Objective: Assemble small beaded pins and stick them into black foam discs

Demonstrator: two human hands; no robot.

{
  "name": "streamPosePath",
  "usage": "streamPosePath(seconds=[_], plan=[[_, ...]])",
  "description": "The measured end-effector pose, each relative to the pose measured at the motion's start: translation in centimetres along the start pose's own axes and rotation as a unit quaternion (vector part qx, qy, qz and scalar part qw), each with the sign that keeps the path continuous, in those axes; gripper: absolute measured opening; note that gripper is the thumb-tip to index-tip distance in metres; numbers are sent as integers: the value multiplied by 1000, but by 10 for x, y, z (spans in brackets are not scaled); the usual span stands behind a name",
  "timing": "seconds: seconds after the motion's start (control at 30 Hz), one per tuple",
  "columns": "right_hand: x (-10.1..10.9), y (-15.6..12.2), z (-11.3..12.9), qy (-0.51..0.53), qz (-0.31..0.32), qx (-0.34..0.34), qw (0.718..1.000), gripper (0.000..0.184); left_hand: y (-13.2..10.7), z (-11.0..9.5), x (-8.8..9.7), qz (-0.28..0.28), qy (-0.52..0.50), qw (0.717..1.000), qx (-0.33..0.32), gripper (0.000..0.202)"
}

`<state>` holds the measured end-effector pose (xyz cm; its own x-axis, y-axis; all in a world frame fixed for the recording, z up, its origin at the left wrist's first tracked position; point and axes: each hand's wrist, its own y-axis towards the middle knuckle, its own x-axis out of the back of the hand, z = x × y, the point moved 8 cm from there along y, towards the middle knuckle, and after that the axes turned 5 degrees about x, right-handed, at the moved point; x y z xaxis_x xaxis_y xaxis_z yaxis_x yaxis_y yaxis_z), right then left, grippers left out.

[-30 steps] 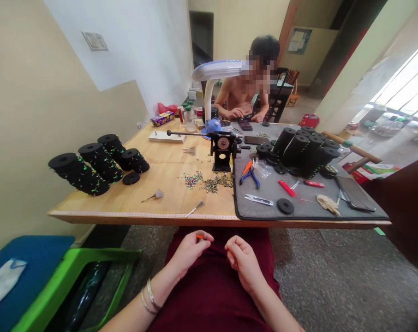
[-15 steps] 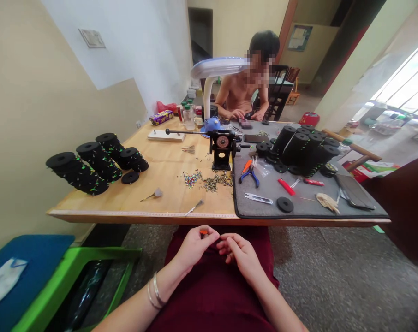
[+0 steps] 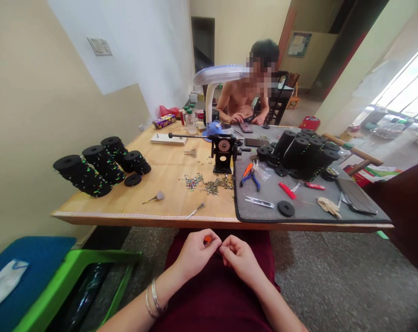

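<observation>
Both my hands rest over my lap on dark red cloth (image 3: 216, 295), just below the table's front edge. My left hand (image 3: 194, 256) is closed round a small orange piece (image 3: 207, 239) held at its fingertips. My right hand (image 3: 239, 256) is curled, its fingertips pinched together right beside the left hand's, almost touching; what it holds is too small to make out. Metal bangles (image 3: 152, 299) circle my left wrist.
The wooden table (image 3: 167, 170) carries stacks of black spools (image 3: 91, 168), a hand winder (image 3: 223, 152), small loose beads (image 3: 209, 183), a lamp (image 3: 217, 76), and a grey mat (image 3: 299, 203) with pliers, clippers and more black spools (image 3: 304, 150). A person sits at the far end. A green-and-blue stool (image 3: 39, 272) stands at my left.
My hands have come together: the right hand's fingertips moved left to meet the left hand's, which still holds the orange piece. The view shifted slightly.
</observation>
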<state>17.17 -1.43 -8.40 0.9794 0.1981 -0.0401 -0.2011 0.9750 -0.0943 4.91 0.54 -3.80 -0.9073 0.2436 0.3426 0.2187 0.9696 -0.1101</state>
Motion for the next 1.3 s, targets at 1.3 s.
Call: streamPosePath(seconds=[1.3], plan=[[11, -8, -9, 182, -131, -14, 974, 35, 4, 31, -27, 75, -264, 947, 169, 25]])
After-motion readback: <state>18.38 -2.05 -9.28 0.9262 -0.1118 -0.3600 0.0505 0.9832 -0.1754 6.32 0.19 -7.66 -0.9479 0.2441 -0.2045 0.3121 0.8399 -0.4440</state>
